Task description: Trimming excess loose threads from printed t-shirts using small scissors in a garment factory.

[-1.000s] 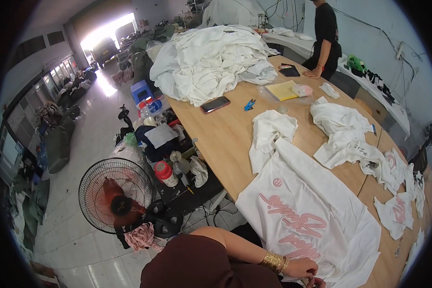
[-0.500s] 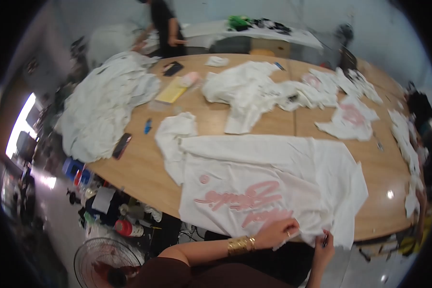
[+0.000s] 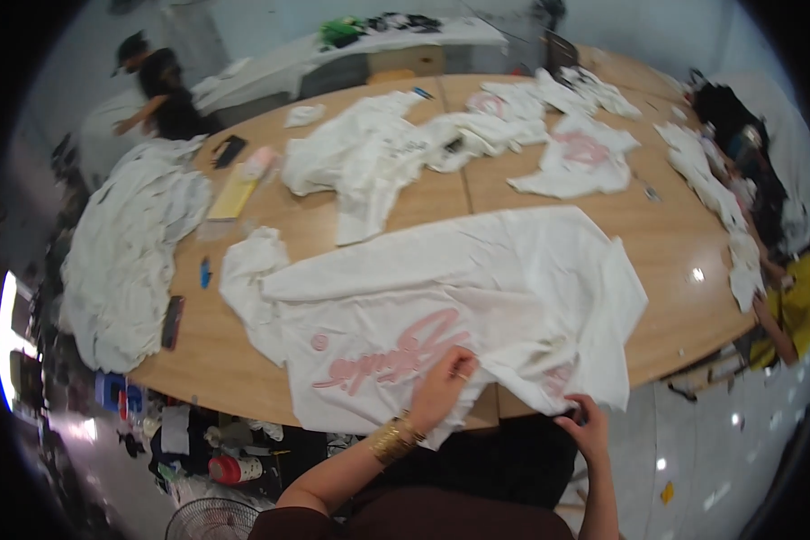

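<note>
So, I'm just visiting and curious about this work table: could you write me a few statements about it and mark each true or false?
1. The left hand and the right hand are both at the nearest white garment. True.
2. The large lettering on that garment is blue. False: it is pink.
3. Gold bangles circle the left wrist. True.
4. A smartphone lies beside the large heap of white cloth. True.
5. The heap sits at the right end of the table. False: it is at the left end.
6. The smartphone lies on top of the garment. False: it lies apart from it, to the left.
</note>
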The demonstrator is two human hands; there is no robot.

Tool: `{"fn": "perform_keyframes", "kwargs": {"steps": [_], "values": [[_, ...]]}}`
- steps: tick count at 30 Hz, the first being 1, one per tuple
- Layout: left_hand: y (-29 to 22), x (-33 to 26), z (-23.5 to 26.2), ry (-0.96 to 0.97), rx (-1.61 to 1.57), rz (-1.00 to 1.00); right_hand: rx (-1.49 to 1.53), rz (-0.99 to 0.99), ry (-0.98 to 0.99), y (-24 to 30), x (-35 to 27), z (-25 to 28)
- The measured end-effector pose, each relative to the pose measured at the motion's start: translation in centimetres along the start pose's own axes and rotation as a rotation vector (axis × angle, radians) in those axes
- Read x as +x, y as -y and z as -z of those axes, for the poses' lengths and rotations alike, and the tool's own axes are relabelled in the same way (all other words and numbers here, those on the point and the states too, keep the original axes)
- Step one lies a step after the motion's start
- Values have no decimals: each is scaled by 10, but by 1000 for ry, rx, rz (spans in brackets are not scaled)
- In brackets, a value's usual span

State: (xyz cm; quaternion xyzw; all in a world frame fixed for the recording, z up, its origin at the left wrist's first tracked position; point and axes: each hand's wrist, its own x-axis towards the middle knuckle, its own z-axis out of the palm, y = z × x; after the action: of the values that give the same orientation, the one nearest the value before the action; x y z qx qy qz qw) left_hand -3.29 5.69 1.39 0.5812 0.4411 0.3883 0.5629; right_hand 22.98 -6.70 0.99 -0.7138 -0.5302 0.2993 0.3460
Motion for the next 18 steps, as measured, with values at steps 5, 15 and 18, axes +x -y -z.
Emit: {"fn": "perform_keyframes", "kwargs": {"steps": [5, 15, 18], "values": [[-14, 9, 16, -4, -56, 1, -346, -50, -287, -9, 49, 4], [-112, 16, 27, -156, 379, -410, 199, 537, -745, 154, 146, 80], [-92, 8, 40, -155, 448, -354, -58, 320, -598, 98, 131, 52]]}}
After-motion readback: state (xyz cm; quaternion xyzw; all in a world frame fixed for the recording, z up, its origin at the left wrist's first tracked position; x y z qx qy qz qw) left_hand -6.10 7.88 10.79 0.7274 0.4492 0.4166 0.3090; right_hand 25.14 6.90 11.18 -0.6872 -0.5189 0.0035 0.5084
